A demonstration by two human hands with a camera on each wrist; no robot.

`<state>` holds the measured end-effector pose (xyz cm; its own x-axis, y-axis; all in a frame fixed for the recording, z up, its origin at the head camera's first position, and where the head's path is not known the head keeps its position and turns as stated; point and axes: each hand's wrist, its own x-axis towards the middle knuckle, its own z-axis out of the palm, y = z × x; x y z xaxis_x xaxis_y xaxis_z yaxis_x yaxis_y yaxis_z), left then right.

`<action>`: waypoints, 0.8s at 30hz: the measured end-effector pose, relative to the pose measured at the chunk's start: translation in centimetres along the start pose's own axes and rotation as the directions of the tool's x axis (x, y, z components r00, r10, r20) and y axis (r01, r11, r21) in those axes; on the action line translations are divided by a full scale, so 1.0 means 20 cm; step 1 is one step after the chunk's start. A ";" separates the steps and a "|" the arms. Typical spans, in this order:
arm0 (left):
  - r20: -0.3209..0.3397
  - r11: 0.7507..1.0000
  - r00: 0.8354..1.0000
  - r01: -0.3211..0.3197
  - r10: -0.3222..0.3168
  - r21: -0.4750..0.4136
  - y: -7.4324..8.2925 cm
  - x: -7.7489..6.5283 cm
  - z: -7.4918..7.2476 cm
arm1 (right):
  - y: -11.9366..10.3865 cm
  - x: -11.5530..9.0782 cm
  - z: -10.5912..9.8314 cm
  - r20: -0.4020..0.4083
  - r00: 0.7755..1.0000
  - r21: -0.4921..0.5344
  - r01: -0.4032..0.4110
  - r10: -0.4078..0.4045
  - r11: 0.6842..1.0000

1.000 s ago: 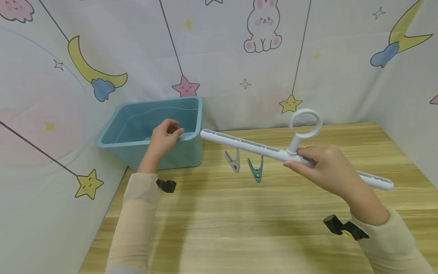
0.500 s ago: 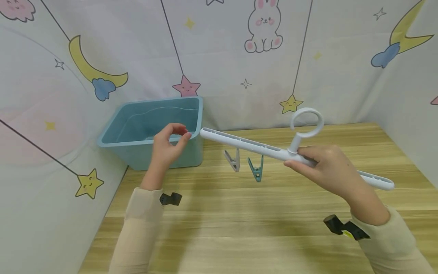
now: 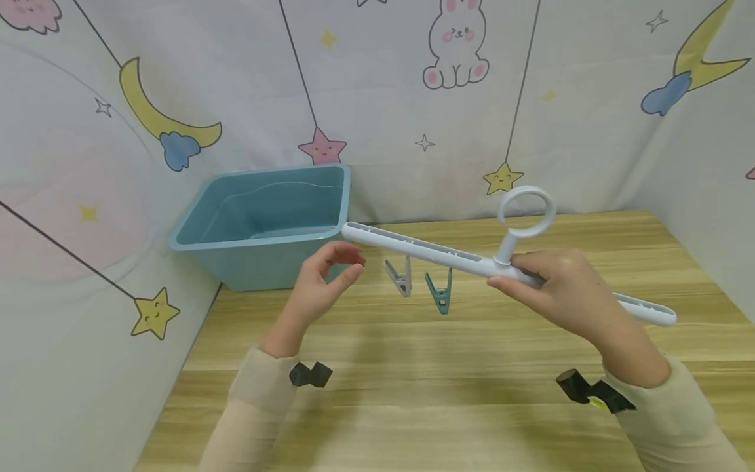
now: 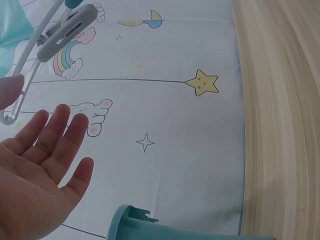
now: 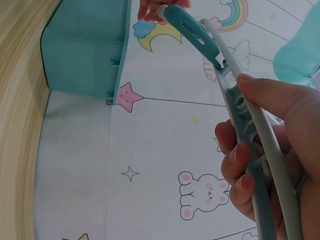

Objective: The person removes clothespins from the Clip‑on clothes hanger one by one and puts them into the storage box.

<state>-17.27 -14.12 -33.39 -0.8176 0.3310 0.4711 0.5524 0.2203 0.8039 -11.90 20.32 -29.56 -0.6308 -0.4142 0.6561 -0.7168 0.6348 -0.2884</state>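
A white hanger bar (image 3: 413,247) with a round hook on top is held up by my right hand (image 3: 569,295), which grips it just right of the hook's base. From its left half hang a grey clip (image 3: 403,283) and a teal clip (image 3: 442,299), the teal one nearer the hook. My left hand (image 3: 323,283) is below the bar's left end, fingers loosely bent and thumb apart. Nothing lies in the left palm (image 4: 25,185) in the left wrist view. The right wrist view has the thumb (image 5: 265,92) pressed along the bar.
A blue-green plastic bin (image 3: 283,265) stands at the back left, against the printed cloth backdrop (image 3: 377,78). Wooden tabletop (image 3: 413,373) spreads below both hands. Black wrist cameras sit at the left sleeve (image 3: 265,387) and right sleeve (image 3: 666,406).
My left hand has come out from over the bin, moving right and toward me to beneath the hanger's left end. The right hand and hanger have stayed nearly still.
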 end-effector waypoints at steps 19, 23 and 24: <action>0.232 0.965 0.973 0.062 -0.001 -0.254 0.06 0.00 0.13 | -0.01 0.01 0.03 0.007 0.999 0.021 0.044 -0.044 0.999; 0.241 0.948 0.970 0.098 -0.023 -0.304 0.07 0.00 0.14 | -0.01 0.01 0.03 0.009 0.999 0.022 0.047 -0.047 0.999; 0.242 0.947 0.970 0.108 -0.033 -0.303 0.07 0.00 0.15 | -0.01 0.01 0.03 0.011 0.999 0.024 0.046 -0.047 0.999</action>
<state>-16.11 -11.08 -33.34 -0.7720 0.5355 0.3424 0.3858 -0.0333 0.9220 -12.06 19.63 -29.81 -0.6000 -0.4505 0.6611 -0.7523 0.5989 -0.2746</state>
